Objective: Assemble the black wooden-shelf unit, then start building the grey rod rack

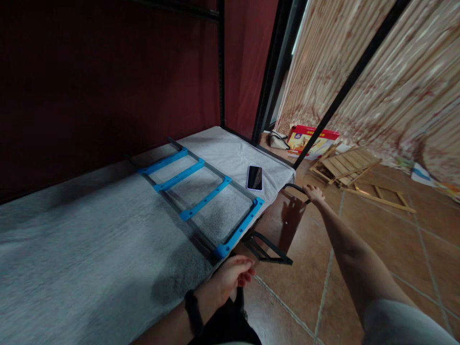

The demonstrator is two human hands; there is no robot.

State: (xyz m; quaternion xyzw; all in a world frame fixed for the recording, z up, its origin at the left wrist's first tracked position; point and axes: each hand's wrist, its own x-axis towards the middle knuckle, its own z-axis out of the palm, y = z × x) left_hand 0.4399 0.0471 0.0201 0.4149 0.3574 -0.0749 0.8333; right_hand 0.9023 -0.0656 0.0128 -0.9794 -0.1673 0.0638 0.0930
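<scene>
My right hand reaches forward and is closed around the end of a curved black metal tube beside the bed corner. The tube adjoins a brown panel with a second black angled frame at its near side. My left hand, with a dark wristband, is low at the bed's edge, its fingers curled. A black bar shows just below it; what lies inside the fingers is hidden. Close by on the bed lies a ladder-like frame with grey rails and several blue crosspieces.
A phone lies face up on the grey bed cover. Black posts rise at the bed's corners. Folded wooden slatted pieces, a red-and-yellow box and a pale bag sit on the tiled floor by the curtain.
</scene>
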